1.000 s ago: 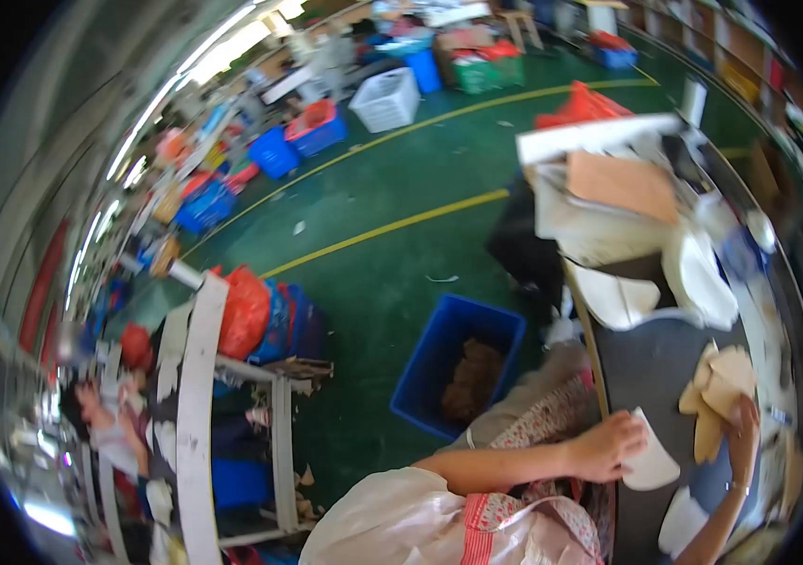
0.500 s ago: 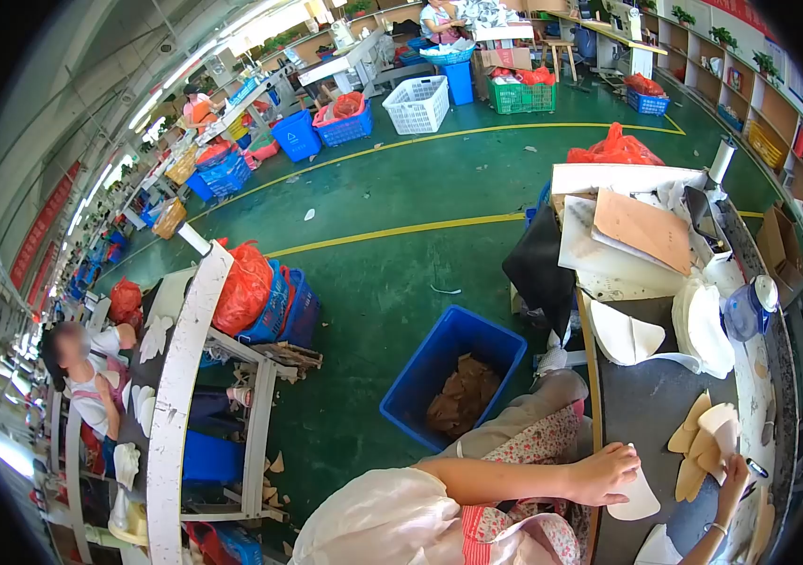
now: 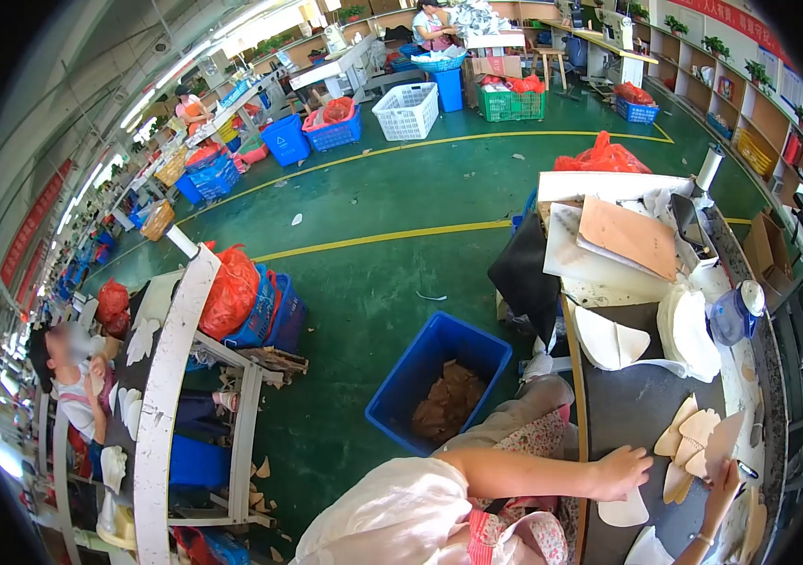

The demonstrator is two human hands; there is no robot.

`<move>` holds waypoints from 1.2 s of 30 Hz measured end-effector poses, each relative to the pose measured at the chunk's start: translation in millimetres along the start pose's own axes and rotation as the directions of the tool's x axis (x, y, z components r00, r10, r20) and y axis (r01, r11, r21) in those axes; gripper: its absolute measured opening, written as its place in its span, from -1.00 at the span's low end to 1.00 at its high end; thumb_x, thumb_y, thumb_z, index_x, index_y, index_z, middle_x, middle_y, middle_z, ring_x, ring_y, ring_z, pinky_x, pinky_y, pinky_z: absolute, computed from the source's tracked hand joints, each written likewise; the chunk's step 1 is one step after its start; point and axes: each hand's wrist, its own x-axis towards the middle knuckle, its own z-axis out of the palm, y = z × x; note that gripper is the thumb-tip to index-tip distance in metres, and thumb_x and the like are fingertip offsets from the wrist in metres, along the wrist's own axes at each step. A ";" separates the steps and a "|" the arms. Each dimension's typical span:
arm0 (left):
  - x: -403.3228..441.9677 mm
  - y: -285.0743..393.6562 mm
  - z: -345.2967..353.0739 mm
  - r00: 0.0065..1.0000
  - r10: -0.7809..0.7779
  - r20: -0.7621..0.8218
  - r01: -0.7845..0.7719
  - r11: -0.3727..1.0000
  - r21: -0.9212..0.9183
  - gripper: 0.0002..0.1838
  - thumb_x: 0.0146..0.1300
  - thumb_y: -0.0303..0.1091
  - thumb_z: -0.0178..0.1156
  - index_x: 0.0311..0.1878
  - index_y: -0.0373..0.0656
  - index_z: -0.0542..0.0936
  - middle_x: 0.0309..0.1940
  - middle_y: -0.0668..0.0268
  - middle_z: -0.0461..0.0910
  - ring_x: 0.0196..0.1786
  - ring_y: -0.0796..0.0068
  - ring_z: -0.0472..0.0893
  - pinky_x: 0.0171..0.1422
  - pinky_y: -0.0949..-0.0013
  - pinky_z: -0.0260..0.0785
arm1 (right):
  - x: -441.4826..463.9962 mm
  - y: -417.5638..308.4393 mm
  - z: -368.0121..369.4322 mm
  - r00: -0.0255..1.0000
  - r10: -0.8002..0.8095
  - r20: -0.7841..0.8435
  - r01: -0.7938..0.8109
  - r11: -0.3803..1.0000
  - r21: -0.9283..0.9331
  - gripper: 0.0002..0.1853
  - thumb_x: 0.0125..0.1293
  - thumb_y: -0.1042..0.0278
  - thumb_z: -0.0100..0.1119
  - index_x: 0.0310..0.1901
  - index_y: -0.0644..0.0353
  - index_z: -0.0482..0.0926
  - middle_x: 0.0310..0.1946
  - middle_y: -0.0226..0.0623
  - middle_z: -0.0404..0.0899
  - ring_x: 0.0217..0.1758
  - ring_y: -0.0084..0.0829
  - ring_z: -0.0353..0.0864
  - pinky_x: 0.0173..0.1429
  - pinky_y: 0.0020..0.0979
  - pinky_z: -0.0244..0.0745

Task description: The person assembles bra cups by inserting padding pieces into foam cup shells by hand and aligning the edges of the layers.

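Observation:
My left hand (image 3: 622, 473) has its fingers bent over the upper edge of a rounded white piece (image 3: 624, 509) above the dark worktop (image 3: 623, 410). Farther right, my right hand (image 3: 725, 478) pinches a flat greyish-tan piece (image 3: 724, 441) that stands up from a spread of cream and tan pieces (image 3: 685, 439). A small dark, shiny object (image 3: 748, 470) is beside the right fingers; whether they touch it I cannot tell. Another white piece (image 3: 648, 549) lies at the bottom edge.
A blue bin (image 3: 390, 391) with brown scraps stands on the floor left of my knees. White curved pieces (image 3: 686, 331), boards (image 3: 627, 235) and a clear jug (image 3: 733, 315) are at the table's back. Another person (image 3: 77, 386) is at a bench on the left.
Over the last second the greyish-tan piece in my right hand has come away from the spread pieces and tilted up. My left hand now covers more of the white piece's upper edge.

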 end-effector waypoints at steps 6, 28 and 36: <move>-11.6 9.1 -12.4 0.872 -0.384 -0.302 -0.013 0.599 -0.800 -0.55 0.12 -0.23 0.38 -0.01 -0.23 0.46 -0.17 0.23 0.48 -0.13 0.37 0.49 -0.12 0.29 0.39 | -68.9 -103.8 32.0 0.961 0.105 0.254 -0.163 0.963 0.217 -0.80 0.43 0.37 -0.06 -0.30 0.33 0.44 -0.57 -0.37 0.46 -0.58 -0.62 0.41 -0.55 -0.55 0.30; -57.9 18.0 -33.9 0.949 0.148 -0.278 -0.180 0.979 -0.093 -0.56 0.05 -0.25 0.38 -0.02 -0.17 0.51 0.04 0.16 0.49 0.09 0.11 0.47 0.12 0.12 0.27 | -133.0 -139.8 44.3 0.946 0.313 -0.083 -0.279 0.918 0.282 -0.86 0.27 0.51 0.19 -0.43 0.30 0.48 -0.64 -0.39 0.56 -0.65 -0.71 0.43 -0.59 -0.61 0.26; -60.3 51.5 -58.4 0.881 0.117 -0.459 -0.320 0.861 -0.395 -0.63 0.11 -0.36 0.35 -0.09 -0.34 0.48 -0.14 0.11 0.48 -0.12 0.11 0.56 -0.08 0.23 0.48 | -148.8 -174.7 55.6 0.990 -0.113 0.090 0.109 0.993 0.048 -0.62 0.01 0.32 0.41 -0.64 0.21 0.32 -0.76 -0.35 0.29 -0.71 -0.51 0.23 -0.58 -0.42 0.06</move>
